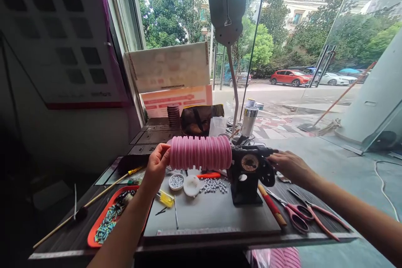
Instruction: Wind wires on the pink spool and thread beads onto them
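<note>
As left fingers [161,149] curl against pink rings [201,153], right hand [290,165] outstretched

Roll [200,153] left of machine [246,190]; scissors [287,205] right — can [249,123] behind; tray [91,240] far left

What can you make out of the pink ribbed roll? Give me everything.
The pink ribbed roll lies roughly level, side-on to the camera: a row of thick, rounded ridges set close together. It looks matt and soft, but I can't tell the material. Its right end meets the black device with a dial; the fingers of the left hand are at its left end. It appears raised above the worktop.
</note>
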Demonstrator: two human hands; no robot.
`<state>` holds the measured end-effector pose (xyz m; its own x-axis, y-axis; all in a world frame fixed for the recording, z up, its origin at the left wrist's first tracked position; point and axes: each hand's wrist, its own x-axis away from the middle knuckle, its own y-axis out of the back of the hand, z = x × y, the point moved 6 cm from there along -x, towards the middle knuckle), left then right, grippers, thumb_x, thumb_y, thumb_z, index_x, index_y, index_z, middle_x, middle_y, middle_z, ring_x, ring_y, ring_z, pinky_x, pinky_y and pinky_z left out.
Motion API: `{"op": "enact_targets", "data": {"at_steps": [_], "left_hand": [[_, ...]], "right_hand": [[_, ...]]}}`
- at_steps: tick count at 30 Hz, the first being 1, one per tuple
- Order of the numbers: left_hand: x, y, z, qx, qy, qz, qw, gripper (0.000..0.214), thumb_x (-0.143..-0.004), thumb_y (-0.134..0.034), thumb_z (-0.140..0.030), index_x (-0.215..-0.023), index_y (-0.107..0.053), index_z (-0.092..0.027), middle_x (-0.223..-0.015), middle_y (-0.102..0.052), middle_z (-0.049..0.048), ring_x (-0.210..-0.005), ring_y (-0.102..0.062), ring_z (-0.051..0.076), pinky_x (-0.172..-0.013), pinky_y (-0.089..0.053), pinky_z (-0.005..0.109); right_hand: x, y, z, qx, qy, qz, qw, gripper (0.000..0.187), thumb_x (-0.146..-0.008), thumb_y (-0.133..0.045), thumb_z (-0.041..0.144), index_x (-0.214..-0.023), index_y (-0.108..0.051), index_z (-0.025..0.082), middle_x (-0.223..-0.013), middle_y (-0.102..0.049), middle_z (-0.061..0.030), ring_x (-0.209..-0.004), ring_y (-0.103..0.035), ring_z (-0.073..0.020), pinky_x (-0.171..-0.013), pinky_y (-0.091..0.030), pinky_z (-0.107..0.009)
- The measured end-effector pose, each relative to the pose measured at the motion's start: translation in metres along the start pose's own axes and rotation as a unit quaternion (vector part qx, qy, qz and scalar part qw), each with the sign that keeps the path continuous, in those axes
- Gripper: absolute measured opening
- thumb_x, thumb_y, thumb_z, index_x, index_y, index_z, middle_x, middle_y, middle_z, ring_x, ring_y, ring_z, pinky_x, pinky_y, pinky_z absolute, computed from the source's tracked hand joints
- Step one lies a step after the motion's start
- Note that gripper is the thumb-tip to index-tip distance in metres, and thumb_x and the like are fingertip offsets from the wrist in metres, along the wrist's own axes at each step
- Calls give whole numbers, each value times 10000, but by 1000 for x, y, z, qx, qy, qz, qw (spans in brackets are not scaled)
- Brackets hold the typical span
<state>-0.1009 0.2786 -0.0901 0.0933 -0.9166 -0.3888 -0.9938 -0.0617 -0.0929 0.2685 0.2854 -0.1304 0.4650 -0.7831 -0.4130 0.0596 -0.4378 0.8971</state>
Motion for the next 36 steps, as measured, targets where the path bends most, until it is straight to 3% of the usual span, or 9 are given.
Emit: {"op": "enact_targets", "data": {"at_steps": [7, 10, 12, 14, 16, 18, 21, 26, 36], "left_hand": [[-4, -2, -1, -45, 1, 24, 999, 469, -688, -550, -626, -723, -456, -168, -524, -401, -71, -433, -343, 74, -433, -318, 205], [-4, 4, -17, -93, -12, 4, 996, 433, -702, -542, -590, -727, -494, -161, -568, -453, -35, -495, -408, 113, -487, -357, 241], [4, 4, -44, -184, -100, -42, 977, 363, -742, -549, -502, -854, -529, -158, -772, -555, 30, -680, -506, 163, -637, -420, 289], [20, -16, -73, -337, -243, -27, 909, 342, -770, -559, -398, -1028, -522, -177, -1023, -579, 80, -931, -532, 218, -841, -408, 363], [38, -51, -82, -487, -353, 53, 797, 443, -765, -585, -332, -1169, -486, -181, -1176, -562, 112, -1095, -499, 266, -975, -335, 443], [49, -75, -75, -577, -381, 99, 716, 590, -730, -635, -286, -1268, -430, -154, -1250, -540, 141, -1173, -466, 303, -1028, -282, 498], [49, -85, -62, -640, -387, 55, 661, 695, -694, -670, -220, -1320, -385, -117, -1280, -517, 171, -1194, -460, 320, -1037, -295, 515], [45, -81, -57, -633, -437, 37, 638, 579, -728, -636, -224, -1269, -459, -119, -1194, -583, 164, -1122, -524, 315, -994, -374, 493], [40, -78, -64, -620, -409, 105, 661, 631, -725, -639, -338, -1288, -433, -140, -1247, -560, 136, -1138, -511, 287, -989, -342, 481]], "right_hand": [[54, -18, 26, -36, -16, 41, 998, 267, -846, -382, 155, -764, -631, 209, -756, -673, -62, -697, -645, -218, -651, -516, -361], [57, 6, 19, -85, -43, 62, 993, 228, -795, -455, 192, -917, -647, 207, -915, -689, -83, -813, -658, -241, -705, -533, -390], [49, 41, 18, -117, -74, 18, 990, 239, -788, -502, 280, -975, -632, 210, -974, -679, -90, -850, -652, -252, -727, -530, -408], [32, 82, 28, -138, -96, -75, 983, 259, -822, -487, 382, -977, -614, 219, -992, -663, -94, -879, -636, -253, -750, -515, -420], [5, 109, 58, -154, -53, -122, 979, 314, -819, -506, 391, -1075, -566, 220, -1083, -622, -108, -980, -592, -264, -827, -481, -441], [-27, 116, 95, -166, 14, -129, 977, 503, -747, -596, 355, -1207, -476, 191, -1199, -556, -130, -1116, -507, -288, -905, -439, -467], [-67, 102, 132, -177, 70, -102, 976, 702, -636, -689, 329, -1258, -407, 163, -1260, -499, -155, -1188, -436, -310, -974, -374, -496], [-88, 81, 132, -214, 72, -49, 973, 778, -555, -744, 334, -1228, -412, 124, -1179, -530, -173, -1098, -496, -315, -923, -401, -475], [-102, 80, 121, -330, 67, 53, 940, 848, -559, -734, 290, -1296, -350, 119, -1257, -475, -162, -1155, -455, -295, -982, -365, -464]]}}
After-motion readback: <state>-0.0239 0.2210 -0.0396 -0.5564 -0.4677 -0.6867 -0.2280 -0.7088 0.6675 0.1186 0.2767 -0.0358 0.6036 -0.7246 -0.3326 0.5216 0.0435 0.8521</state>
